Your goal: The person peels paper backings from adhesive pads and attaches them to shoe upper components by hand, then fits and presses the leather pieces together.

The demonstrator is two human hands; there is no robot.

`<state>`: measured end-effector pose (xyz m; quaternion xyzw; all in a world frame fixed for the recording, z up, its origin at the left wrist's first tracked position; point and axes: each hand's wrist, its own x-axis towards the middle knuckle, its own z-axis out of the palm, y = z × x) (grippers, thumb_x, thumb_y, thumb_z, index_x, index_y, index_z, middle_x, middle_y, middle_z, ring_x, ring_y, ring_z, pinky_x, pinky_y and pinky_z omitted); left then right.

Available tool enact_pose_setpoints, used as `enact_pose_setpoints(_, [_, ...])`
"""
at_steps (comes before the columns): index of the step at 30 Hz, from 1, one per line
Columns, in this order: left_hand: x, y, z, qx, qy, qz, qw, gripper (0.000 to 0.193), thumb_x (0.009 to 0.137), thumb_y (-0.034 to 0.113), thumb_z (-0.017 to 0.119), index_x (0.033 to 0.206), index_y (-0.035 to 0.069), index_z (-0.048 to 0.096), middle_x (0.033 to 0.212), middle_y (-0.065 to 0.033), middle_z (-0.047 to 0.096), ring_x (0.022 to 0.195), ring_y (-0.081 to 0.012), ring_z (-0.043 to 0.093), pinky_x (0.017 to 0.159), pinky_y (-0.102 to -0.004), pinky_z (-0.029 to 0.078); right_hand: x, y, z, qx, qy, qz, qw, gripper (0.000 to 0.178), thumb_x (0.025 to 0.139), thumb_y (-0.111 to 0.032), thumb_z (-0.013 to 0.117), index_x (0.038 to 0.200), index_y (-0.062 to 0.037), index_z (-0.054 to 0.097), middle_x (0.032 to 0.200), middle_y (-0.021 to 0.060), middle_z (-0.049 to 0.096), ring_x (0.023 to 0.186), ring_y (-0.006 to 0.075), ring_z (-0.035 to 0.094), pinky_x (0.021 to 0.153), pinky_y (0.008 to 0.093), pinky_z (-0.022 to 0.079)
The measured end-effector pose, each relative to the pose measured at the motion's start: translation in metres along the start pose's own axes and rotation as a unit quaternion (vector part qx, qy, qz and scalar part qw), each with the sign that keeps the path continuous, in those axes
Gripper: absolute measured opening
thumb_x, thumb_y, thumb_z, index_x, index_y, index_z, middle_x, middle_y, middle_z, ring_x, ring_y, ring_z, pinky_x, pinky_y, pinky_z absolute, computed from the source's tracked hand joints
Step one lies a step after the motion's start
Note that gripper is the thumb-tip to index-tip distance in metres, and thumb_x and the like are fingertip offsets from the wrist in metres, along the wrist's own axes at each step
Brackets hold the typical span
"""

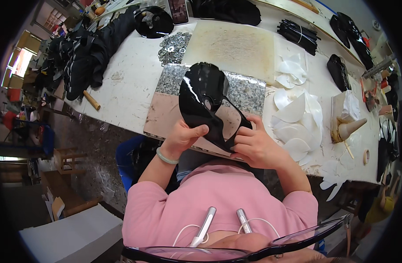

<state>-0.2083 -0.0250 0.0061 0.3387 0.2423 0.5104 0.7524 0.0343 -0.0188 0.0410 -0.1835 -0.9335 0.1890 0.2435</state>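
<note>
A glossy black shoe upper [202, 87], patent-leather in look, is held up over the near edge of the bench. My left hand [185, 136] grips its left side, with the thumb laid across the black material and the other fingers hidden behind. On the other side, my right hand [253, 144] pinches the lower end of a narrow curved strap or edge, fingers bent. An open gap lies between this strip and the main body. Beneath the piece are a speckled stone slab [247, 90] and a pinkish-brown board [159, 114].
White curved stiffener pieces [297, 125] are heaped to the right, near a pot of glue with a cone-shaped top [352, 130]. Metal rings [172, 48] and a worn cutting board [229, 46] lie beyond. Black material [89, 57] and a wooden handle [92, 100] are at left.
</note>
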Motion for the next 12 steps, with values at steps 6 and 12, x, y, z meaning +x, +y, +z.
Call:
enact_pose_setpoints(6, [0.019, 0.004, -0.002, -0.072, -0.023, -0.013, 0.997, 0.03, 0.083, 0.0, 0.064, 0.113, -0.001, 0.059, 0.102, -0.009, 0.063, 0.096, -0.0205, 0.062, 0.088, -0.0361, 0.05, -0.013, 0.0, -0.007, -0.04, -0.023, 0.01, 0.999, 0.016, 0.069, -0.016, 0.076, 0.074, -0.0103, 0.063, 0.07, -0.0012, 0.051, 0.077, 0.0147, 0.054, 0.097, 0.0518, 0.027])
enact_pose_setpoints(12, [0.054, -0.002, 0.005, 0.064, -0.021, 0.0, 0.998, 0.065, 0.083, 0.011, 0.068, 0.138, 0.001, 0.036, 0.128, -0.0128, 0.053, 0.121, -0.025, 0.048, 0.105, -0.0371, 0.034, -0.049, 0.006, -0.038, -0.02, 0.031, 0.099, 0.994, 0.019, 0.075, -0.017, 0.074, 0.083, -0.0103, 0.059, 0.076, -0.0011, 0.056, 0.077, 0.016, 0.056, 0.091, 0.0439, 0.034])
